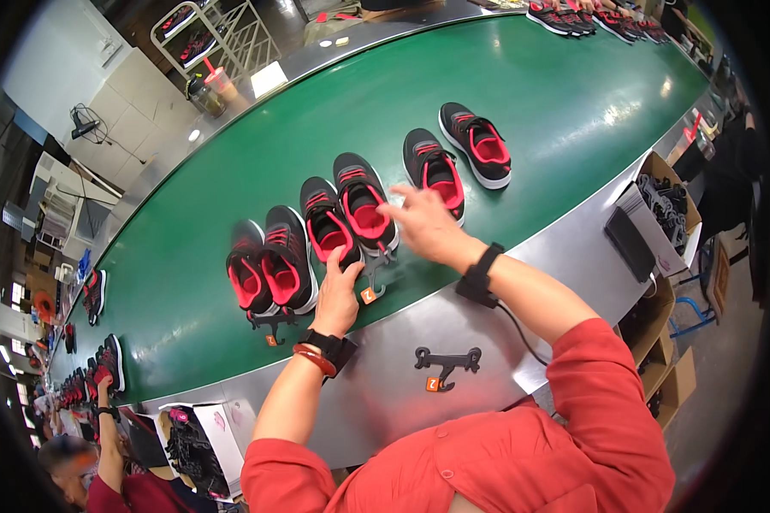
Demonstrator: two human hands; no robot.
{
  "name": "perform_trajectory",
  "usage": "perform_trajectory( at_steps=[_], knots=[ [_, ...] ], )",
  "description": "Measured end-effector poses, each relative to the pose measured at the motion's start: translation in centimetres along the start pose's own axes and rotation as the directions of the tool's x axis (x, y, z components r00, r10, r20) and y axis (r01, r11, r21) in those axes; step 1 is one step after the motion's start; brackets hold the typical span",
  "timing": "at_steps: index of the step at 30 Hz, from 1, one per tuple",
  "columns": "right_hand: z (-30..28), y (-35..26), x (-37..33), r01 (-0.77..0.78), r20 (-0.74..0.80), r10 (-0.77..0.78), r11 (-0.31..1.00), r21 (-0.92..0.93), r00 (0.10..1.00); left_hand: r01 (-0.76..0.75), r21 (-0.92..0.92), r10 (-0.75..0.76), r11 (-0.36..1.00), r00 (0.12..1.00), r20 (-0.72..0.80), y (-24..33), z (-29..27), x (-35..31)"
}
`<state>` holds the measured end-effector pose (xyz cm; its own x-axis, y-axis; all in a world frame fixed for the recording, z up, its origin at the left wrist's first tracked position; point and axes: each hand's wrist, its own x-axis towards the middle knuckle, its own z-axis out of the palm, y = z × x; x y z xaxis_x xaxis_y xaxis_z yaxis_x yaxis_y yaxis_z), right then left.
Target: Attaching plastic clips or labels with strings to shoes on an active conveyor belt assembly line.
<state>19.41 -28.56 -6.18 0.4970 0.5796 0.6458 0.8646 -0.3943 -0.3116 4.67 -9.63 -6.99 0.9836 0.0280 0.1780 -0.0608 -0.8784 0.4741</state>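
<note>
Black sneakers with red linings lie in a row before me. My left hand (337, 295) closes its fingers on the heel of one sneaker (322, 218). Beside those fingertips, a black plastic shoe hanger (378, 272) with an orange tag sits at the heels of this sneaker and the adjoining sneaker (364, 201). My right hand (434, 227) is over the row, fingers apart, between that adjoining sneaker and another sneaker (436, 173). A farther sneaker (477, 145) lies at the right. Left of my left hand, a second hanger (271, 325) is at the heels of a sneaker pair (284, 261).
A loose hanger (447, 368) lies on the metal ledge (385, 342) along the green belt (188, 282). Boxes of hangers stand right (659, 209) and lower left (195, 453). A co-worker's arm (109, 436) reaches sneakers at the left; other hands handle sneakers (565, 19) far right.
</note>
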Motion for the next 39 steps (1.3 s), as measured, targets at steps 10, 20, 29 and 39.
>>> perform_trajectory(
  at_steps=[10, 20, 29, 39],
  knots=[
    [-7.1, 8.4, -1.8, -0.357, 0.263, 0.448, 0.874, -0.329, 0.854, 0.036, -0.025, -0.034, 0.999, 0.996, 0.083, -1.1, -1.1, -0.8],
    [-6.1, 8.6, -4.8, -0.454, 0.243, 0.468, 0.884, -0.113, 0.85, -0.264, 0.116, 0.284, 0.958, 0.93, -0.232, 4.2, -5.3, 0.3],
    [-9.2, -4.6, -9.8, -0.087, 0.165, 0.062, 0.986, 0.145, 0.984, -0.159, -0.034, 0.158, 0.987, 0.987, -0.025, 7.2, 3.5, 7.8],
    [-10.2, -9.0, -14.6, -0.248, 0.666, 0.104, 0.96, 0.126, 0.739, -0.264, -0.219, 0.27, 0.939, 0.963, -0.003, 5.4, 4.7, 8.0]
  ],
)
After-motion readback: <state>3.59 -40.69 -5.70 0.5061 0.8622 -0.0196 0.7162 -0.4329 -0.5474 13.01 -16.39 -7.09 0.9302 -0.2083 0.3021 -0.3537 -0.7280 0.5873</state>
